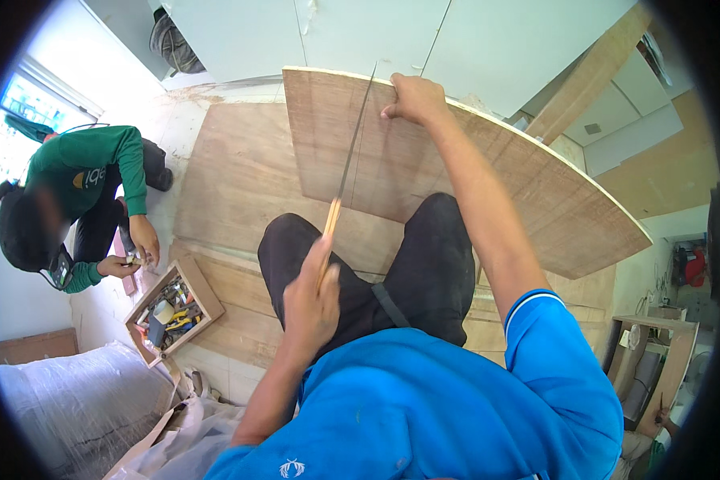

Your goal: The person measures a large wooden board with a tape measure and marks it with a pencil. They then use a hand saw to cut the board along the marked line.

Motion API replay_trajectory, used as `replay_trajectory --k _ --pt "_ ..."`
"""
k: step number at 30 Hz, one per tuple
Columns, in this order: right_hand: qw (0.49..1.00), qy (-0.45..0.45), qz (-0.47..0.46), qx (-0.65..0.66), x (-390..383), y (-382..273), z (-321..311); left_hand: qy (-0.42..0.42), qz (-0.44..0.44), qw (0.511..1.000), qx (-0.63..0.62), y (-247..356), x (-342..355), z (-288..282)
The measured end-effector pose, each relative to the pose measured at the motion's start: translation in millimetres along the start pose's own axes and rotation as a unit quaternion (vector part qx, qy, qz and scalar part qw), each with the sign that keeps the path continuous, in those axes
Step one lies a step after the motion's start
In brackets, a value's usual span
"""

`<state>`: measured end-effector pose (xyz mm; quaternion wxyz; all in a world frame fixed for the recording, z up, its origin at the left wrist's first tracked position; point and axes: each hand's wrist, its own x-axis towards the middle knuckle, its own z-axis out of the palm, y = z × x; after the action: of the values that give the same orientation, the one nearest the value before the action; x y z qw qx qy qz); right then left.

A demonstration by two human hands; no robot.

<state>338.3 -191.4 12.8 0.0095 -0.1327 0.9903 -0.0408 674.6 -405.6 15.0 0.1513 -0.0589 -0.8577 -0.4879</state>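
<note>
Left hand [312, 298]: closed around the wooden handle of a saw [335, 206], held in front of the knees. The saw's narrow blade slants up across the plywood panel [420, 164], its tip reaching the upper edge; a thin straight line runs on the panel face just beside the blade. Depth of any cut: cannot tell.

Right hand [418, 99]: clasped on the panel's upper edge, right of the blade, thumb against the near face, fingers over the top.

Panel stands tilted beyond the knees, above brown boards [232, 160] laid on the floor; its right end reaches out past the right arm.

To the left, a co-worker [92, 172] in a green top and dark cap crouches, both hands at a small pale object. Near these hands sits a wooden tray [204, 294] of mixed tools, some yellow-handled.
</note>
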Motion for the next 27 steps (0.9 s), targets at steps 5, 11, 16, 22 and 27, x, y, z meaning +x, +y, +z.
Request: replay_trajectory --k 5,11,16,22,27 --pt "1.0 0.013 -0.016 -0.017 4.7 -20.1 3.5 0.041 0.041 0.996 -0.06 -59.6 144.0 82.1" --pt "1.0 0.008 0.002 0.0 2.1 -5.7 5.6 -0.045 -0.044 0.998 -0.012 -10.8 6.1 6.8" --pt "1.0 0.01 0.006 -0.003 -0.9 -5.2 1.7 -0.062 -0.062 0.996 -0.013 -13.6 19.2 12.9" --pt "1.0 0.01 -0.005 -0.015 0.4 -10.9 3.8 -0.02 -0.004 1.0 -0.014 -29.2 159.5 64.1" --pt "1.0 -0.003 0.007 -0.002 -1.3 -10.8 0.8 -0.079 -0.066 0.994 -0.041 17.2 -2.5 -15.2"
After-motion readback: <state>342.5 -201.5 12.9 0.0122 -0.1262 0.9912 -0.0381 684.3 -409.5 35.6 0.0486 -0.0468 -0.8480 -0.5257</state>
